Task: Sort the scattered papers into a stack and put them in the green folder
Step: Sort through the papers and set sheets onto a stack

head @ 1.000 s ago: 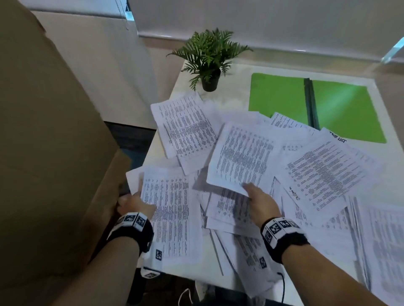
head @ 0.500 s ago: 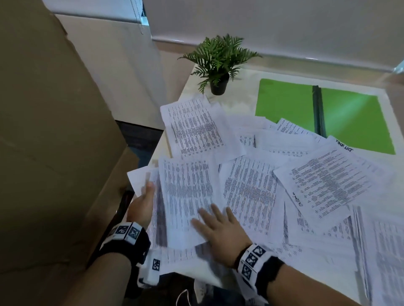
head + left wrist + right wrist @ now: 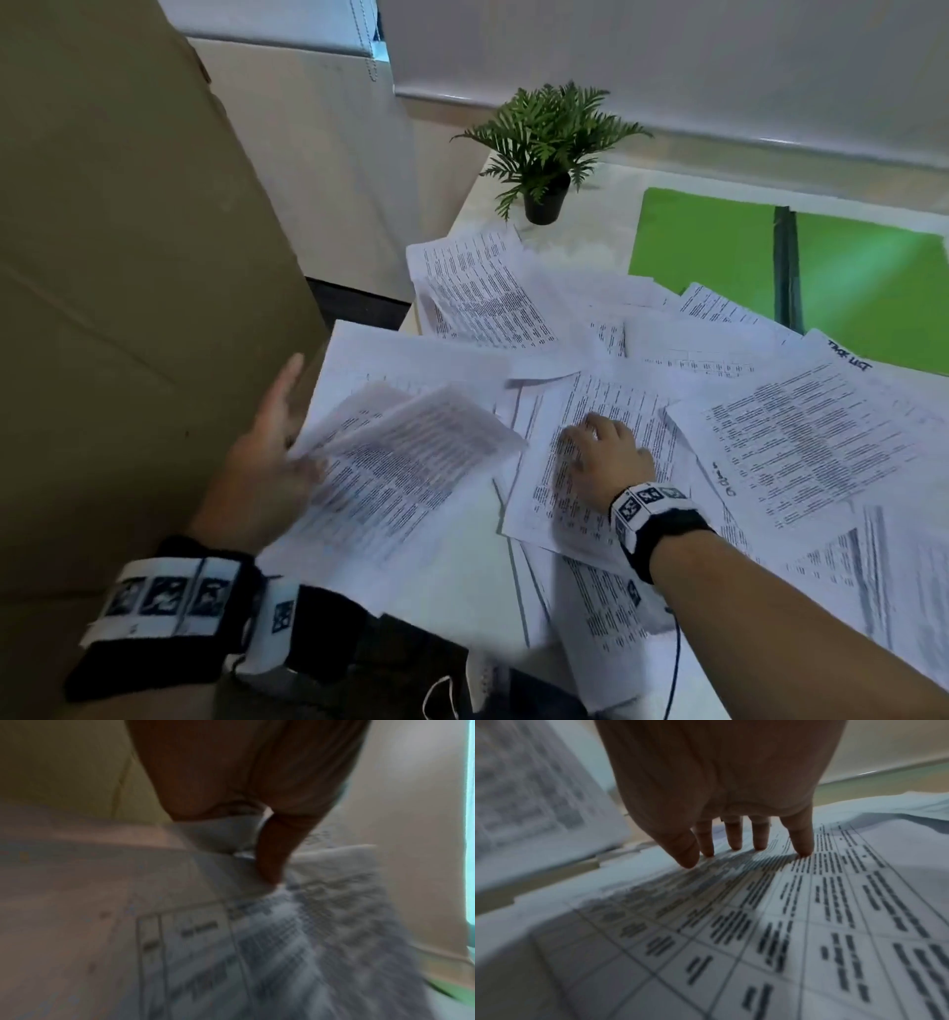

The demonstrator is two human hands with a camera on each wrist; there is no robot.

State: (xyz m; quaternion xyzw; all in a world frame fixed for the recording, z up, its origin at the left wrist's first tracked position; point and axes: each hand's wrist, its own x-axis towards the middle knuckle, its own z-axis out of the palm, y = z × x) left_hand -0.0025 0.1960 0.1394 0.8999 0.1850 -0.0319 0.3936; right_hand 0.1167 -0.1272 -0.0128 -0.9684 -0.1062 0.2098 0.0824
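Printed papers [image 3: 801, 437] lie scattered and overlapping across the white table [image 3: 580, 241]. At the table's left edge my left hand [image 3: 277, 447] pinches the edge of a small bundle of papers [image 3: 400, 462], lifted and fanned; the left wrist view is blurred but shows a finger [image 3: 272, 852] clamped on these sheets [image 3: 308, 933]. My right hand [image 3: 601, 457] rests fingertips down on a printed sheet [image 3: 616, 411] in the middle. In the right wrist view its fingertips [image 3: 734, 841] touch that sheet [image 3: 795, 923]. The green folder [image 3: 719, 246] lies open at the back right, its near edge under papers.
A small potted plant [image 3: 547, 154] stands at the table's back left corner. A tall cardboard box [image 3: 128, 257] rises close along the left side by my left hand. More sheets hang over the table's near edge [image 3: 606, 642]. A wall and blind are behind.
My left hand has raised and fanned its bundle, now with the sheet my right hand slid over. My right hand has moved right onto another sheet in the middle.
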